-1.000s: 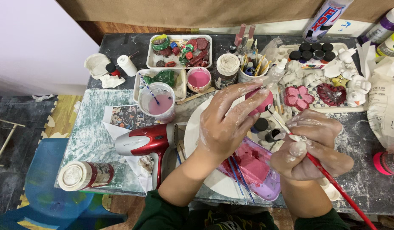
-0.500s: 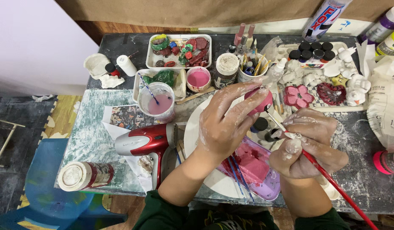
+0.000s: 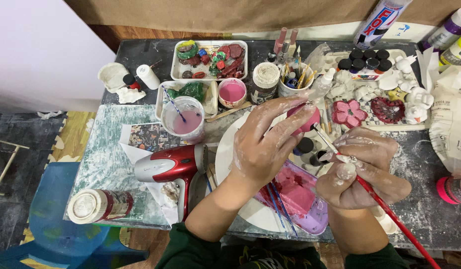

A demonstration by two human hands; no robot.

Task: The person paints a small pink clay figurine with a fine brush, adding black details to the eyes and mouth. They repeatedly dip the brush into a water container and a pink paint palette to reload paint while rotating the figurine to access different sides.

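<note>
while my right hand pinches the red brush, its tip points far-left at the pink piece my left hand grips; nothing has moved since.

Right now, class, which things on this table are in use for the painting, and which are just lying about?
In use:
- left hand holding a pink piece
- right hand holding a red brush, tip at the piece
- purple tray of pink paint

Lying about:
- red hairdryer
- pink water cup
- black paint pots
- spray can
- tin
</note>
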